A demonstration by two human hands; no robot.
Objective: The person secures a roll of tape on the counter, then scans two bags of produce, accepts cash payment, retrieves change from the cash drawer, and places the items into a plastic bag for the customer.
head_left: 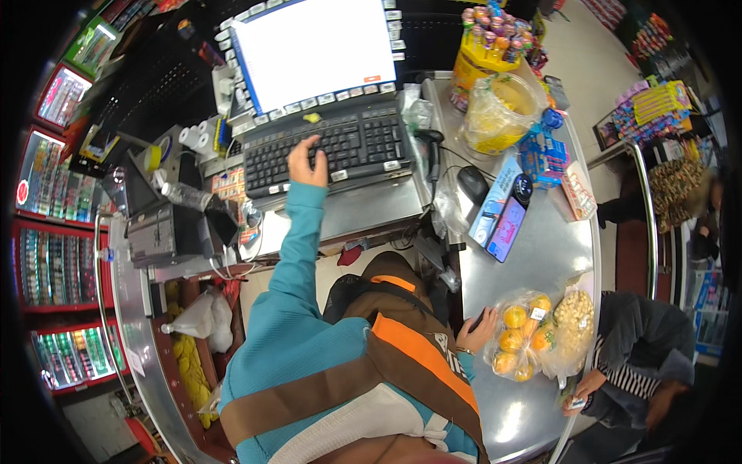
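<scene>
My left hand (309,161) is over the black keyboard (267,155), its index finger stretched towards the keys and thumb apart, holding nothing. Behind the keyboard stands a lit monitor (317,54) with a mostly white screen. My right hand (477,332) rests on the metal counter (495,286), fingers extended, at the left edge of a clear plastic bag of orange fruit (512,339). Whether its fingertips touch the bag, I cannot tell. Against that bag lies a second clear bag of small pale-yellow round pieces (573,321).
Beyond the keyboard's right end are a handheld scanner (430,139), a black mouse (472,184) and a payment device (508,224). Lollipops (495,35) and a yellow tub (502,116) stand farther back. Across the counter, another person's hand (587,387) holds something small. Lit shelves (62,271) line the left.
</scene>
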